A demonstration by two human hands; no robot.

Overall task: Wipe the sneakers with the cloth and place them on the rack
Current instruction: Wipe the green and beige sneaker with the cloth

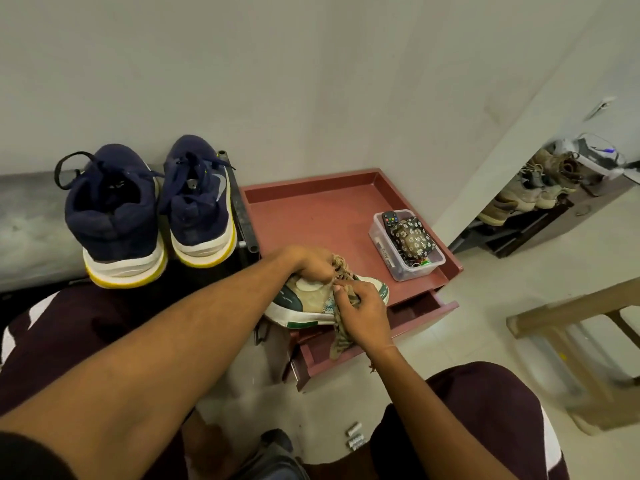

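Two shoes stand far left w/ heels nearest: left navy sneaker (114,216) just beside right navy sneaker (201,209). Beige-green sneaker (298,301) is held at centre, over near edge of maroon cabinet (311,223). Left hand (310,263) grips its top; right hand (363,315) pinches cloth (339,342) against its side. Clear box (420,271) sits on cabinet's right.

Bare forearms (156,341) — a black sleeve (20,459) at the left arm's top. Dark maroon legwear (485,393) with white side stripes (551,434); a thin thread (372,367) on the right wrist.
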